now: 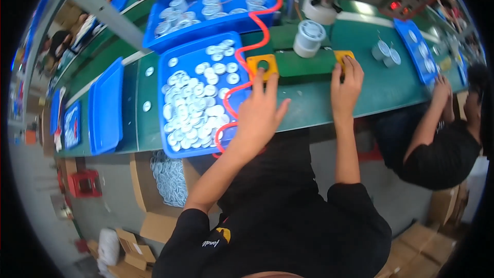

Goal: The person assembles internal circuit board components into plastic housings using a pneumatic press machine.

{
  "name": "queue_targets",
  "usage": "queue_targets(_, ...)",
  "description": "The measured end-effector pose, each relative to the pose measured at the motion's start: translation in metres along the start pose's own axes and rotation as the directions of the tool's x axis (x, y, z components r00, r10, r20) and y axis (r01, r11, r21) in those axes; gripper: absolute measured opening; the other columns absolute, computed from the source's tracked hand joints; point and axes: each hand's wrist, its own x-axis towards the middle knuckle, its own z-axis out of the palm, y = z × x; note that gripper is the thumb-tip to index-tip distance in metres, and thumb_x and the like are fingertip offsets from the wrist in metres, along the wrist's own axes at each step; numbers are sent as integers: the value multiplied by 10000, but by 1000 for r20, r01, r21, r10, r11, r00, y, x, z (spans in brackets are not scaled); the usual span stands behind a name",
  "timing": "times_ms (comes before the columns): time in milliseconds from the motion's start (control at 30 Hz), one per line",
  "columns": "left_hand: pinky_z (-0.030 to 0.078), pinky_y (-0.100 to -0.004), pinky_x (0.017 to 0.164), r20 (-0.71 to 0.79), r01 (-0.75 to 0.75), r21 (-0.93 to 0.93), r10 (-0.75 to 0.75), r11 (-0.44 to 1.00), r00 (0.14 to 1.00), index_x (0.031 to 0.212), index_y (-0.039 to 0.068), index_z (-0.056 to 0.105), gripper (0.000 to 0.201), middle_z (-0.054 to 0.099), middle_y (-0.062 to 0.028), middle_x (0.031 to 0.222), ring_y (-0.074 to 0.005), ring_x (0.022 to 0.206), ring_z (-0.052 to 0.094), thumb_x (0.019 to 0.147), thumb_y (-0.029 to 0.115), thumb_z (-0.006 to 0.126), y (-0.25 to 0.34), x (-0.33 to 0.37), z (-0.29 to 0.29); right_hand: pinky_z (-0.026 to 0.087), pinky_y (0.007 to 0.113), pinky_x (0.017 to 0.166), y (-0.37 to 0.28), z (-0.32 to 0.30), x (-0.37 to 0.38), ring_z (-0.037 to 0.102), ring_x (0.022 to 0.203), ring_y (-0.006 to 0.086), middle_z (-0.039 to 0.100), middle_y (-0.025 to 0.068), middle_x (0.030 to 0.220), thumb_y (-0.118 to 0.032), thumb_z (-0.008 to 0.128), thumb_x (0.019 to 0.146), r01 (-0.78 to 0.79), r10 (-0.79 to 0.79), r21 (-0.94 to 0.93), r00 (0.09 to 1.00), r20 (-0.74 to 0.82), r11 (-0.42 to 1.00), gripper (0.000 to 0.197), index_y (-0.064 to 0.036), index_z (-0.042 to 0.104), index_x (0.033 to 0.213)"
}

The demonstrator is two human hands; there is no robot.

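Fingers of my left hand [260, 116] stretch onto a yellow block [270, 63] with a dark round button, at the left end of a green bench fixture [309, 65]. The thumb stands apart and the hand holds nothing. At the fixture's right end, my right hand [346, 86] rests its bent fingers on a second yellow block [341, 54]. Its fingertips partly hide that block. Between the two blocks, a round white part with a clear-looking top [310, 35] sits upright on the fixture, below a white cylindrical machine head [320, 10]. Neither hand touches this part.
Left of me, a blue tray [163, 90] holds many white discs; a blue bin [150, 35] behind it holds small cups. A red coiled hose [265, 33] hangs across the tray's right side. Two cups [387, 54] stand rightward, near a co-worker's hand [441, 90] and blue tray.
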Motion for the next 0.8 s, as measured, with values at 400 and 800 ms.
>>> queue_targets(400,594,-359,614,75,-144,274,128,951,989,1332,20,572,586,493,-286,1468,-319,794,733,857,254,824,-3,-3,1,500,482,985,3,-10,-4,594,1148,413,671,198,1183,-80,668,931,10,-10,-33,1000,-7,999,259,37,681,1161)
queue_targets(800,593,-450,822,182,-128,-181,161,975,970,1351,31,563,497,525,-201,1448,-379,957,720,942,236,758,19,-23,-9,556,462,794,61,-36,48,654,863,364,671,161,1069,-157,707,930,-160,165,108,985,-45,981,154,-21,721,1000)
